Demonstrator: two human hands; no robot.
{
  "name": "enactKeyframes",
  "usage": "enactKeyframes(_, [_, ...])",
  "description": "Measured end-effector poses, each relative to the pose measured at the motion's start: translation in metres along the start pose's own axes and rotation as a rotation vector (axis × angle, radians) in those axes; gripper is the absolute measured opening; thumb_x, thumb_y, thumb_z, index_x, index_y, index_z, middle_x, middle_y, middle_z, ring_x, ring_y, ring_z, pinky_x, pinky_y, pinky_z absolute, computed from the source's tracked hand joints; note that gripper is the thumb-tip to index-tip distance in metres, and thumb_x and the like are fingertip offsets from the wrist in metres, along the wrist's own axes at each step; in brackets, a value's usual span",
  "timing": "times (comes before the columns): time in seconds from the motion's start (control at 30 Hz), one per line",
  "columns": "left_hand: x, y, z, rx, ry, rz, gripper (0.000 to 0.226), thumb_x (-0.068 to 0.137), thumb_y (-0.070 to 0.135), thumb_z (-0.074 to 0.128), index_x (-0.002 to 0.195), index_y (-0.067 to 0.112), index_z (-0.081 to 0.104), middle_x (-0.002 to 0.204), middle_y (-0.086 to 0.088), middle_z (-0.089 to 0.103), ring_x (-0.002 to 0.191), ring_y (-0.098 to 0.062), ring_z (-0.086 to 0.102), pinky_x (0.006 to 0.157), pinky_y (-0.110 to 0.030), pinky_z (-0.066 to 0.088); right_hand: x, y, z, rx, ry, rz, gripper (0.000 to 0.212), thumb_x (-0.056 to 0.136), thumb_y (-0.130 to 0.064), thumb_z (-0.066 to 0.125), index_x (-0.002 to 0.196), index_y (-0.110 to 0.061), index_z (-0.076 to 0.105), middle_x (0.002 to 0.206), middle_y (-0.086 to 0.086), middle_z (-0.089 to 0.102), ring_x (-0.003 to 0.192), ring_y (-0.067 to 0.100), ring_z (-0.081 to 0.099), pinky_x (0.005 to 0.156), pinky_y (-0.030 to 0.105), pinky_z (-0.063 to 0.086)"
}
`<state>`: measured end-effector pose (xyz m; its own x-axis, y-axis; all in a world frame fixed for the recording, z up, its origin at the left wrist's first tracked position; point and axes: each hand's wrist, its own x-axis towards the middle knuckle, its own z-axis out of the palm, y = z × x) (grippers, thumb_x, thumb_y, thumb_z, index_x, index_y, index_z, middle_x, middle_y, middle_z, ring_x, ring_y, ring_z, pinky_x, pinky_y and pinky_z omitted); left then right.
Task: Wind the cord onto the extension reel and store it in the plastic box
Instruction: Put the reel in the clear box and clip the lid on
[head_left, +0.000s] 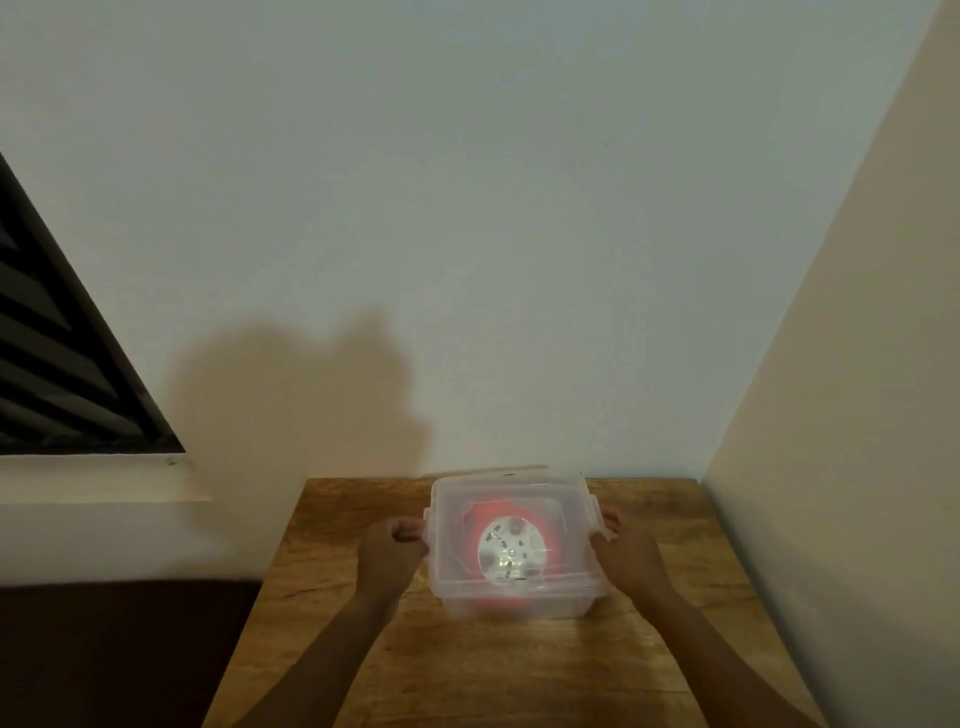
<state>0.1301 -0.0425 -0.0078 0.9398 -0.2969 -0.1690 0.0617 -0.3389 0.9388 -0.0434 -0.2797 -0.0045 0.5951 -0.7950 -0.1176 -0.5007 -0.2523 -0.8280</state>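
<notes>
On wooden table (519, 675), lidded plastic box (511, 491) with reel (511, 551) between 2 hands.

A lidded clear plastic box (514, 597) sits on a wooden table (467, 670), holding a round orange-rimmed extension reel (511, 551), a hand at each side.

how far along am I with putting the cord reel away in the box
Nearly finished. The reel already sits inside the plastic box, and the lid is on top. Your left hand and right hand are at the side latches. What's left: making sure both latches are snapped shut; whether they are isn't clear.
</notes>
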Motion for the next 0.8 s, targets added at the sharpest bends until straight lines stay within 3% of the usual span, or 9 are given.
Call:
enactKeyframes(0.1, [0.005, -0.006, 0.000, 0.083, -0.005, 0.048, 0.021, 0.084, -0.010, 0.074, 0.095, 0.008, 0.076, 0.091, -0.009, 0.076, 0.088, -0.026, 0.073, 0.072, -0.034, 0.063, -0.004, 0.003, 0.003, -0.052, 0.037, -0.040, 0.043, 0.093, -0.024, 0.062, 0.135, -0.017, 0.054, 0.130, 0.007, 0.061, 0.111, 0.023, 0.061, 0.087, 0.040, 0.056])
enactKeyframes(0.17, [0.007, -0.008, 0.001, 0.108, -0.006, 0.075, 0.020, 0.084, -0.009, 0.074, 0.095, 0.008, 0.076, 0.090, -0.008, 0.077, 0.087, -0.025, 0.073, 0.071, -0.032, 0.062, -0.007, 0.006, 0.005, -0.074, 0.059, -0.061, 0.043, 0.095, -0.027, 0.060, 0.136, -0.016, 0.054, 0.131, 0.008, 0.061, 0.111, 0.025, 0.062, 0.088, 0.042, 0.055])
enactKeyframes(0.3, [0.010, -0.012, 0.001, 0.126, -0.003, 0.104, 0.019, 0.084, -0.006, 0.076, 0.097, 0.008, 0.076, 0.093, -0.007, 0.077, 0.087, -0.024, 0.073, 0.076, -0.037, 0.064, -0.011, 0.010, 0.008, -0.092, 0.101, -0.101, 0.035, 0.096, -0.024, 0.058, 0.130, -0.014, 0.059, 0.123, 0.008, 0.066, 0.100, 0.021, 0.065, 0.083, 0.038, 0.056])
enactKeyframes(0.47, [0.006, -0.019, 0.001, 0.123, -0.024, 0.131, 0.022, 0.089, -0.003, 0.074, 0.098, 0.017, 0.074, 0.095, 0.002, 0.074, 0.091, -0.015, 0.070, 0.068, -0.020, 0.054, -0.014, 0.013, 0.011, -0.095, 0.145, -0.104, 0.035, 0.096, -0.020, 0.058, 0.130, -0.012, 0.060, 0.123, 0.007, 0.067, 0.101, 0.022, 0.067, 0.081, 0.037, 0.056])
enactKeyframes(0.63, [0.002, -0.026, 0.004, 0.070, -0.061, 0.072, 0.022, 0.094, 0.004, 0.072, 0.110, 0.019, 0.071, 0.107, 0.002, 0.074, 0.098, -0.020, 0.072, 0.084, -0.046, 0.065, -0.018, 0.018, 0.012, -0.157, 0.122, -0.111, 0.029, 0.095, -0.028, 0.059, 0.121, -0.017, 0.063, 0.110, 0.001, 0.071, 0.078, 0.006, 0.060, 0.073, 0.029, 0.055])
enactKeyframes(0.8, [0.006, -0.026, 0.005, 0.033, -0.099, 0.027, 0.021, 0.094, 0.006, 0.072, 0.110, 0.020, 0.072, 0.110, 0.001, 0.075, 0.099, -0.023, 0.074, 0.083, -0.050, 0.066, -0.018, 0.017, 0.011, -0.184, 0.113, -0.088, 0.029, 0.095, -0.030, 0.059, 0.121, -0.019, 0.063, 0.110, -0.001, 0.071, 0.075, 0.004, 0.058, 0.065, 0.018, 0.048])
